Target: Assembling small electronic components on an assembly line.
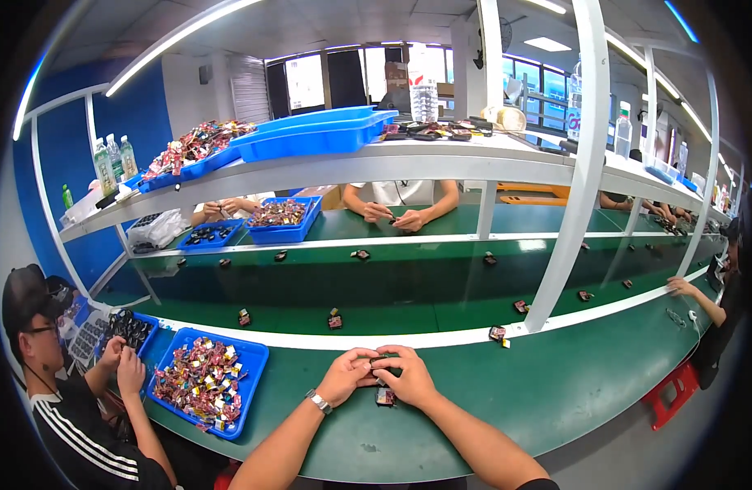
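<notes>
my left hand (348, 374) and right hand (409, 376) pinch one small dark part (382, 362) between their fingertips, just above the green bench (556, 384), so i can steady it, beside the blue tray (253, 359) of pieces.

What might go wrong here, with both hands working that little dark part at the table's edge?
The small dark part is pinched between the left hand and right hand, so it might slip. A second piece lies under the hands and could get knocked. The blue tray of loose parts sits beside the left forearm, possibly within elbow reach.
</notes>
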### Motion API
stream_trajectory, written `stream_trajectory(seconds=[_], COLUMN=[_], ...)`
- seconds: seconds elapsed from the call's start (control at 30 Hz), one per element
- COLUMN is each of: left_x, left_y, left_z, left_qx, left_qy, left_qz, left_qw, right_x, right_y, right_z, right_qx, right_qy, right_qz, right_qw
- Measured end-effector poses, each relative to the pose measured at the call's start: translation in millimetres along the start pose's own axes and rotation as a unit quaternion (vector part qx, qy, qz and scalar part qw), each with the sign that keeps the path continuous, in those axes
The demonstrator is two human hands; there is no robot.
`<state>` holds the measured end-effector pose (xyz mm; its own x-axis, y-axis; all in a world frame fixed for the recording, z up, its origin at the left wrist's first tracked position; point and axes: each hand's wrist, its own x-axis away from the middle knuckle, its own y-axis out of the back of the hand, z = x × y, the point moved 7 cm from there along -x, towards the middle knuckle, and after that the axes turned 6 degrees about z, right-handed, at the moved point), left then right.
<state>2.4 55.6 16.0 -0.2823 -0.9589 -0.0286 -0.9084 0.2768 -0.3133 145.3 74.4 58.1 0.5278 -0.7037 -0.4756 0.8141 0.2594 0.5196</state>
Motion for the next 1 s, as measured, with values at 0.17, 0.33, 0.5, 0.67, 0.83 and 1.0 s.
stream_trajectory(seconds=[0.17,0.33,0.5,0.67,0.83,1.0], left_x=[1,0,0,0,-1,1], left_y=[4,-3,-2,1,0,-3], left_z=[0,0,2,-1,1,-2], left_qx=[-0.015,0.047,0.032,0.021,0.026,0.029], left_qy=[-0.025,-0.031,-0.021,-0.027,-0.016,-0.013], left_qz=[-0.013,0.010,0.005,-0.007,-0.021,-0.023], left_qw=[1.000,0.998,0.999,0.999,0.999,0.999], right_x=[-2,-1,1,-1,-1,-1], right_y=[0,7,4,1,4,18], right_z=[12,14,10,13,14,34], right_qx=[-0.009,0.024,0.009,-0.011,0.023,0.045], right_qy=[0.035,0.034,0.028,0.039,0.039,0.069], right_qz=[-0.008,-0.040,-0.032,-0.015,-0.034,-0.095], right_qw=[0.999,0.998,0.999,0.999,0.998,0.992])
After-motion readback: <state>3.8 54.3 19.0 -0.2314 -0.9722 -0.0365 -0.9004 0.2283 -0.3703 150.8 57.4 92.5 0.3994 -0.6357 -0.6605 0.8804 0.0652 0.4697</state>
